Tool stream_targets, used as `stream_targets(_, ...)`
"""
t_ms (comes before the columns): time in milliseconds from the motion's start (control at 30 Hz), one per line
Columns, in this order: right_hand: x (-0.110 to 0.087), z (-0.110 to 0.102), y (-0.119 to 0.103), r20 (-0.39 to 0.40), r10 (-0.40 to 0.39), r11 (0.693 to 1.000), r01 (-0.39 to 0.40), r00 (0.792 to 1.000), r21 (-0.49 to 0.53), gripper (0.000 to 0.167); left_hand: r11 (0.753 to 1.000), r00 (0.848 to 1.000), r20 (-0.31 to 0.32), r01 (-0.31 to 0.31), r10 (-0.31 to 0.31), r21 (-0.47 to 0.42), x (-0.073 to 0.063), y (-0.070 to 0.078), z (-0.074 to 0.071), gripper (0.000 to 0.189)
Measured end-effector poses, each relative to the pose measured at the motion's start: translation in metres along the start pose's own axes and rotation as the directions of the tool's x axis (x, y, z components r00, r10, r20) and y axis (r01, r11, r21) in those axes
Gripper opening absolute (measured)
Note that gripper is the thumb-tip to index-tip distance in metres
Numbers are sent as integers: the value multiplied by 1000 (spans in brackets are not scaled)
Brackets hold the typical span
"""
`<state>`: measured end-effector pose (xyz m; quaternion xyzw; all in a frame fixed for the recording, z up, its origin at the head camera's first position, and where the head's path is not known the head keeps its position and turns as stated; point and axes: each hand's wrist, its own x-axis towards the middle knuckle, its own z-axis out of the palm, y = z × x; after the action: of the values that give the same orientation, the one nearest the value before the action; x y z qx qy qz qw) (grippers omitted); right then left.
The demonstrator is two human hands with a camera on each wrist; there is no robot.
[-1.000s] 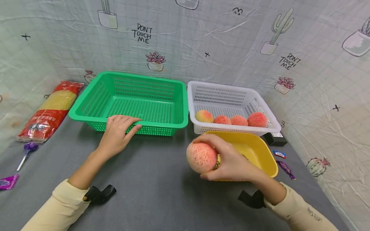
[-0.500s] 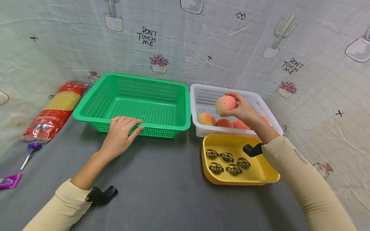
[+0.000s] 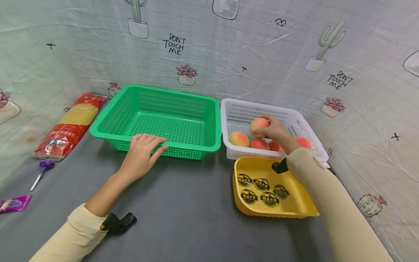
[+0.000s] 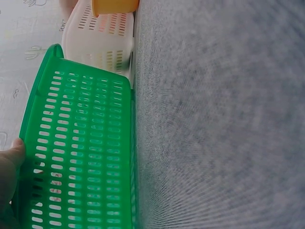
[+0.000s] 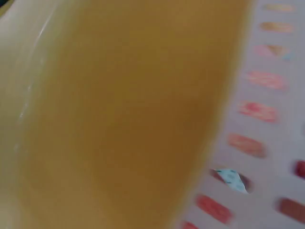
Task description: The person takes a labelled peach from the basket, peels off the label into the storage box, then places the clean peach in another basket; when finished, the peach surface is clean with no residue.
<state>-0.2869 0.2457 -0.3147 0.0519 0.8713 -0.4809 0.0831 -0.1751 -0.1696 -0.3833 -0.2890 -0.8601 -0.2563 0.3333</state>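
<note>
My left hand (image 3: 141, 155) grips the front rim of the green basket (image 3: 170, 125), fingers over the edge and thumb on the outer side. In the left wrist view the thumb shows at the rim of that slotted basket (image 4: 90, 75). Inside the white basket (image 3: 241, 152), my right hand (image 3: 276, 130) holds a pink-and-yellow peach (image 3: 258, 126) above other peaches. A yellower peach (image 3: 238, 139) lies at their left, and a pink peach (image 3: 303, 142) at the right. The right wrist view shows only the yellow tray (image 5: 133, 114) and the white basket's slotted wall, blurred; the hand is hidden there.
The yellow tray (image 3: 296, 205), with several round black-and-gold stickers (image 3: 269, 199) inside, stands before the white basket under my right forearm. To the left lie a red-and-yellow packet (image 3: 70, 125), a purple lollipop (image 3: 45, 165) and a purple wrapped sweet (image 3: 15, 203). A printed cloth hangs behind.
My right hand has carried the peach from in front of the yellow tray up into the white basket, then lowered it. The left hand has stayed on the green basket's rim.
</note>
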Motion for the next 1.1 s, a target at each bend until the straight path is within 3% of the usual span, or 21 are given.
stream_targets(267,4,4,11,39,65,998,-66,997,3,86,1000,1000,-2,-2,2,-4,-1,4,0,27)
stream_targets(600,2,5,25,67,82,985,-71,994,-158,79,1000,1000,9,-15,16,-22,-3,9,2,26)
stream_targets(767,-3,3,26,107,85,980,-64,991,-190,86,999,1000,11,-21,21,-25,-3,9,2,26)
stream_targets(933,-8,1,19,136,41,980,-13,990,-199,98,1000,999,34,-9,10,-20,-4,8,-4,27)
stream_targets(1100,-24,-5,7,150,-30,961,70,988,-268,93,998,993,109,44,-40,-36,-5,6,-19,31)
